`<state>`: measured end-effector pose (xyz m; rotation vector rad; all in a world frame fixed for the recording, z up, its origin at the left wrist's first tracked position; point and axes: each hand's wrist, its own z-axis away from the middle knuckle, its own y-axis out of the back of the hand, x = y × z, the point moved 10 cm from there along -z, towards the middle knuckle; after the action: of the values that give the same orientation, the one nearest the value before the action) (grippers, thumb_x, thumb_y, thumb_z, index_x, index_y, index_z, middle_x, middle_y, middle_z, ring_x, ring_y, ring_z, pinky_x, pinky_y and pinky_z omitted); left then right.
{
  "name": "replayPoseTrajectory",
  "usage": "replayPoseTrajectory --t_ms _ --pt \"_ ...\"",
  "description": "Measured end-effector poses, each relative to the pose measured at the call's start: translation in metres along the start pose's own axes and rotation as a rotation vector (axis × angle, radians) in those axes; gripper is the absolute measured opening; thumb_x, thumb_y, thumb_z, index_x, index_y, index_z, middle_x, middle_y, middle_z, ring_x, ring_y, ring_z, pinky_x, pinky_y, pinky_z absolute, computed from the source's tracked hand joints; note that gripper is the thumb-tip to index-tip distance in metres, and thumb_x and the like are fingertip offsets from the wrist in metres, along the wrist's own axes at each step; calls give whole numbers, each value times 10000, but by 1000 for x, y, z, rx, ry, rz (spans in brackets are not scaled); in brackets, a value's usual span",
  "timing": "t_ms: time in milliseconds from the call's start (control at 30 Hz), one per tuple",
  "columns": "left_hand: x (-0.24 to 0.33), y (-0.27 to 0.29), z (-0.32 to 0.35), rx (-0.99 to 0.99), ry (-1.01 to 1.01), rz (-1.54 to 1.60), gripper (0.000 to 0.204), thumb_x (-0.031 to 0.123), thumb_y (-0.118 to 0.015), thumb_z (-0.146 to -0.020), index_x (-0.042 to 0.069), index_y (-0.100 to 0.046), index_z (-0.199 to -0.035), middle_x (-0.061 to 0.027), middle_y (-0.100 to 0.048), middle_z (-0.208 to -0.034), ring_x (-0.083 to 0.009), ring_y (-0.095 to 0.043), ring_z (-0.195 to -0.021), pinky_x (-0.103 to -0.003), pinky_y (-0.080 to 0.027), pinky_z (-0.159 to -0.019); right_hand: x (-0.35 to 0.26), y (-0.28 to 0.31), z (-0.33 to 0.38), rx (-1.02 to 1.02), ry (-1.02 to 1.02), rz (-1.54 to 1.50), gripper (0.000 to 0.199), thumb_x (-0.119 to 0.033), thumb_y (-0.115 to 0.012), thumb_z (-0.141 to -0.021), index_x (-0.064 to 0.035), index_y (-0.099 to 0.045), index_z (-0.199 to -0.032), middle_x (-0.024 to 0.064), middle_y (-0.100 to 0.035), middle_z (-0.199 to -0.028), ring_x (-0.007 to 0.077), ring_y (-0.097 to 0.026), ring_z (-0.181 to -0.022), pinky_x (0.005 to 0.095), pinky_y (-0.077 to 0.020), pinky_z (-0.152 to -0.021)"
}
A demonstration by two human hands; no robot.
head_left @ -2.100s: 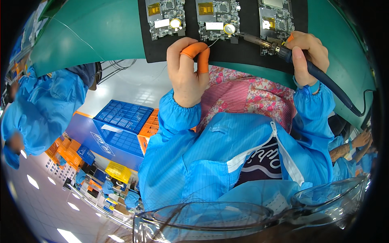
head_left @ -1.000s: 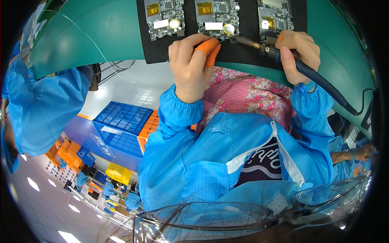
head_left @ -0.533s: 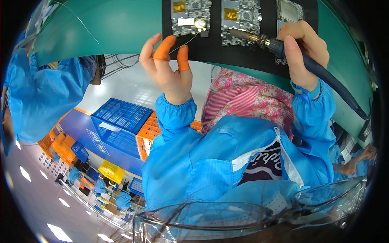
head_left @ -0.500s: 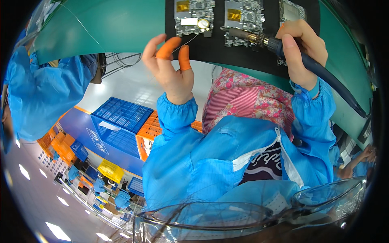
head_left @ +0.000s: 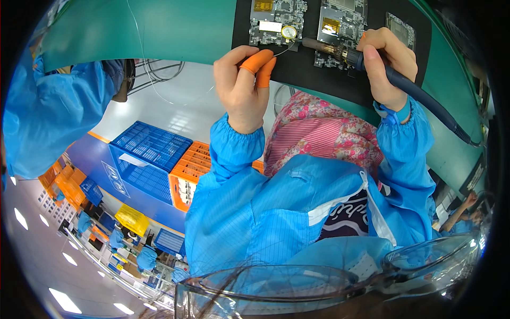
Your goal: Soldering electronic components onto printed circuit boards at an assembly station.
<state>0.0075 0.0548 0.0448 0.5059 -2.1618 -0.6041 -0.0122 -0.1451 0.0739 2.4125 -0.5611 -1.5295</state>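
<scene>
Fingers pinch: our left hand [head_left: 243, 87], with orange finger cots, presses thumb and forefinger together on a thin solder wire [head_left: 281, 51] just below the left circuit board [head_left: 277, 21]. Our right hand [head_left: 385, 66] wraps tightly around the soldering iron [head_left: 340, 50], its tip touching that board's lower right corner beside a round coin cell [head_left: 288, 32]. Around the board we see bare black mat [head_left: 308, 74] below and green table [head_left: 159, 29] to its left. Since half a second ago, the boards sit further right and the iron tip has reached the left board.
</scene>
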Motion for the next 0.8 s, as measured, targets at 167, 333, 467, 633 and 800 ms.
replayPoseTrajectory --t_ms 167,333,467,633,800 --pt "-4 -8 2 -25 25 0 223 -18 -727 -629 27 -646 -832 -57 -566 -913 -216 -495 -779 -290 -407 -633 1 -4 0 -20 6 4 61 -36 -520 -772 -20 -514 -713 34 -498 -557 118 -493 -457 230 -367 -435" --pt "-6 -11 3 -25 33 1 222 -16 -728 -628 26 -646 -829 -56 -565 -913 -215 -493 -771 -289 -403 -625 2 -6 0 -46 -25 47 74 -42 -525 -766 -29 -504 -697 31 -492 -550 125 -490 -448 233 -366 -434" --pt "-4 -10 2 -1 12 13 218 -14 -730 -625 21 -647 -823 -58 -563 -904 -215 -495 -767 -290 -408 -617 -2 -5 -2 -20 24 54 70 -49 -527 -765 -35 -508 -699 32 -492 -553 125 -491 -448 233 -368 -433" --pt "-3 -12 0 -7 21 24 216 -11 -735 -621 20 -651 -818 -59 -562 -888 -213 -498 -755 -287 -412 -603 -1 -6 -1 -38 25 71 69 -57 -530 -767 -37 -510 -705 32 -491 -555 127 -494 -448 232 -370 -432" --pt "0 -14 -1 -11 14 17 223 -8 -737 -620 21 -654 -824 -60 -561 -882 -214 -503 -752 -287 -415 -598 6 -7 4 -87 -53 53 99 -59 -508 -786 31 -512 -746 85 -515 -677 128 -452 -558 240 -371 -532"
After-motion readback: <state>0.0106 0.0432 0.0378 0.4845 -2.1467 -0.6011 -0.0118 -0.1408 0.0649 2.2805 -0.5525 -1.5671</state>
